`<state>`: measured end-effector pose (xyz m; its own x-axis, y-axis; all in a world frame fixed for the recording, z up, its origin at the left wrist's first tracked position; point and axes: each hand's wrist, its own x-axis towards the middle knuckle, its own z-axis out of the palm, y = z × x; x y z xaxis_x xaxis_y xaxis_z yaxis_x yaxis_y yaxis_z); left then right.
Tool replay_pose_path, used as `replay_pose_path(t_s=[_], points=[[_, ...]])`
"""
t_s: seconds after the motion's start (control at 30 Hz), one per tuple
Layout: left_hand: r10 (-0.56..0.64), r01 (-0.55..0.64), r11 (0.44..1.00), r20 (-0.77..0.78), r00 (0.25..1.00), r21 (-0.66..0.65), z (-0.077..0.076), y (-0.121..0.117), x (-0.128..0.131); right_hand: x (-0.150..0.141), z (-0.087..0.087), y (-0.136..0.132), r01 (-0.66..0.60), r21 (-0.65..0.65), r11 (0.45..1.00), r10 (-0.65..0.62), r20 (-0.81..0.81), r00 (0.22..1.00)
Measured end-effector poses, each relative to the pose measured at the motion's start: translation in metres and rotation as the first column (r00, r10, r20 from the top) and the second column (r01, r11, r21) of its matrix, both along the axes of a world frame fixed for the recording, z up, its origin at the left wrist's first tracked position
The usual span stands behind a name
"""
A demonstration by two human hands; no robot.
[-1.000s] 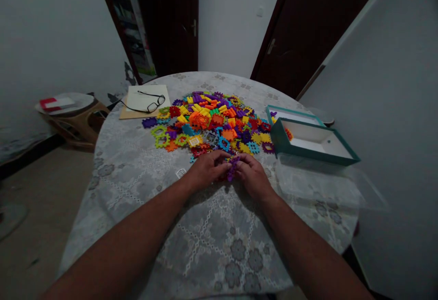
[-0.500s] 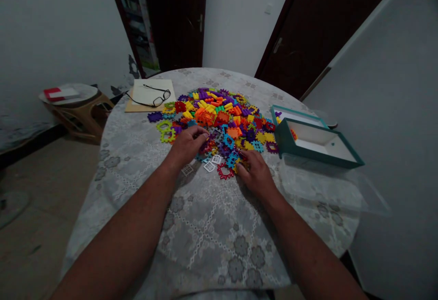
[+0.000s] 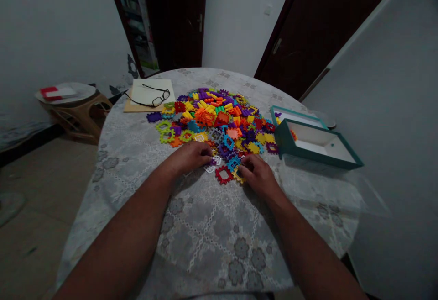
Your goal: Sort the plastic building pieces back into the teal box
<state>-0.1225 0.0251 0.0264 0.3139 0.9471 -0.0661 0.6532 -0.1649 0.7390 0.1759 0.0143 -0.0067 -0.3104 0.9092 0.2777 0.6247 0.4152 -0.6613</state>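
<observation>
Low at the near edge of the pile, my left hand [image 3: 193, 156] is closed, its thumb and fingers pinched on a small purple building piece [image 3: 213, 161]. Right beside those fingertips lie white window-grid pieces [image 3: 210, 169]. My right hand [image 3: 257, 172] is curled at the front right of the pile. Its thumb is by a yellow toothed piece [image 3: 238, 176] and its fingers by a blue toothed piece [image 3: 234, 162]; what it grips is unclear. Between the hands a red toothed frame [image 3: 223, 175] lies flat. Behind spreads the heap of coloured plastic pieces [image 3: 219, 118].
On the right stand a green-edged box [image 3: 321, 156] with a white inside, its other half [image 3: 301, 118] behind, and a clear plastic cover [image 3: 318, 181]. Glasses [image 3: 157, 101] rest on a pale book [image 3: 140, 91] at the left. A stool [image 3: 80, 110] stands beyond the patterned tablecloth [image 3: 201, 236].
My left hand has come down and nearer to me from the pile, now over the white grid pieces with a purple piece at its fingertips. My right hand has barely moved.
</observation>
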Motion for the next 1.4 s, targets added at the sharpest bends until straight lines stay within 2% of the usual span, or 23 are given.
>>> replay_pose_path(t_s=[0.13, 0.23, 0.33, 0.4, 0.5, 0.6, 0.77, 0.87, 0.93, 1.0, 1.07, 1.13, 1.2, 1.27, 1.4], points=[[-0.056, 0.058, 0.998, -0.082, 0.995, 0.020, 0.000, -0.001, 0.000, -0.001, 0.003, -0.001, -0.035, 0.006, 0.999, 0.036, -0.016, 0.999], [-0.075, 0.092, 0.989, -0.142, 0.987, 0.118, -0.002, -0.002, 0.005, -0.001, -0.001, -0.001, -0.028, 0.002, 1.000, 0.029, -0.053, 0.998], [-0.051, 0.072, 0.968, -0.090, 0.995, 0.239, -0.005, -0.005, 0.017, -0.003, -0.006, -0.001, -0.021, -0.112, 0.993, -0.001, -0.196, 0.981], [-0.048, 0.048, 0.965, -0.006, 0.999, 0.258, -0.006, -0.010, 0.028, -0.008, -0.008, -0.003, -0.021, -0.210, 0.977, -0.049, -0.323, 0.945], [-0.068, 0.044, 0.979, 0.115, 0.991, 0.199, -0.007, -0.018, 0.045, -0.018, -0.005, -0.009, -0.005, -0.276, 0.961, -0.122, -0.442, 0.889], [-0.075, 0.054, 0.994, 0.234, 0.969, 0.098, -0.007, -0.024, 0.056, -0.029, -0.001, -0.016, -0.025, -0.301, 0.953, -0.140, -0.514, 0.846], [-0.039, 0.053, 0.998, 0.395, 0.918, -0.022, -0.007, -0.022, 0.058, -0.037, 0.002, -0.020, -0.108, -0.344, 0.933, -0.139, -0.620, 0.772], [-0.066, 0.089, 0.995, 0.416, 0.907, -0.038, -0.005, -0.021, 0.056, -0.035, 0.003, -0.020, -0.147, -0.318, 0.937, -0.092, -0.626, 0.774], [-0.046, 0.077, 0.995, 0.436, 0.899, -0.055, -0.002, -0.020, 0.055, -0.031, 0.005, -0.018, -0.128, -0.254, 0.959, -0.053, -0.602, 0.797], [0.035, 0.001, 0.997, 0.450, 0.892, -0.079, 0.002, -0.020, 0.053, -0.023, 0.007, -0.015, -0.067, -0.144, 0.987, -0.018, -0.521, 0.854], [0.176, -0.132, 0.983, 0.462, 0.870, -0.125, 0.005, -0.017, 0.050, -0.015, 0.009, -0.013, -0.019, -0.002, 1.000, 0.017, -0.346, 0.938], [0.340, -0.270, 0.940, 0.490, 0.803, -0.209, 0.007, -0.014, 0.048, -0.008, 0.011, -0.012, -0.039, 0.091, 0.995, 0.048, -0.106, 0.993], [0.455, -0.350, 0.890, 0.512, 0.728, -0.292, 0.007, -0.012, 0.047, -0.004, 0.012, -0.014, -0.084, 0.092, 0.992, 0.074, 0.105, 0.992], [0.499, -0.379, 0.866, 0.522, 0.692, -0.326, 0.007, -0.011, 0.047, -0.003, 0.012, -0.017, -0.102, 0.050, 0.993, 0.088, 0.241, 0.967], [0.454, -0.325, 0.890, 0.567, 0.687, -0.319, 0.006, -0.012, 0.050, -0.002, 0.012, -0.019, -0.135, 0.008, 0.991, 0.127, 0.289, 0.949]])
